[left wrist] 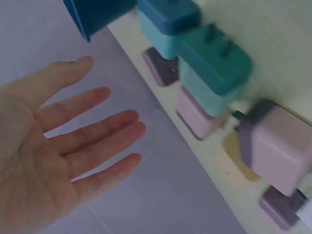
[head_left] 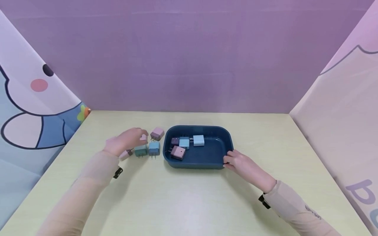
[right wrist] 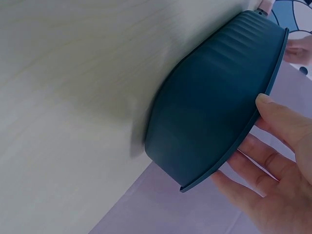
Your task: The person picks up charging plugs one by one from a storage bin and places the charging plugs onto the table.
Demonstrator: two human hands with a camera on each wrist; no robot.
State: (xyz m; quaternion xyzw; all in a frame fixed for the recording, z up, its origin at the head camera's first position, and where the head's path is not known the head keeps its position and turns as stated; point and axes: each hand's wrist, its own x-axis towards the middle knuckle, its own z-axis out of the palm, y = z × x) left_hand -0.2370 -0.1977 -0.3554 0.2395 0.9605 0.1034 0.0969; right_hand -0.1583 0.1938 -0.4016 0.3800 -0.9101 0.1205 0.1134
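My left hand (head_left: 128, 140) hovers over a group of plug chargers left of the bin, its fingers spread and holding nothing in the left wrist view. Beside it lie a teal charger (head_left: 140, 150), a blue charger (head_left: 154, 149) and a pink charger (head_left: 157, 133); others are partly hidden beneath the hand. My right hand (head_left: 243, 164) grips the right front corner of a dark blue plastic bin (head_left: 200, 165), thumb on the outer side at the rim. Inside, towards the left, lie a pink charger (head_left: 178, 152), a purple one and light blue chargers (head_left: 198, 140).
The bin stands on a pale wooden table (head_left: 189, 203). Behind the table rises a purple cloth backdrop (head_left: 189, 65), with printed cartoon panels at both sides. A yellow charger (left wrist: 238, 161) lies among the loose ones in the left wrist view.
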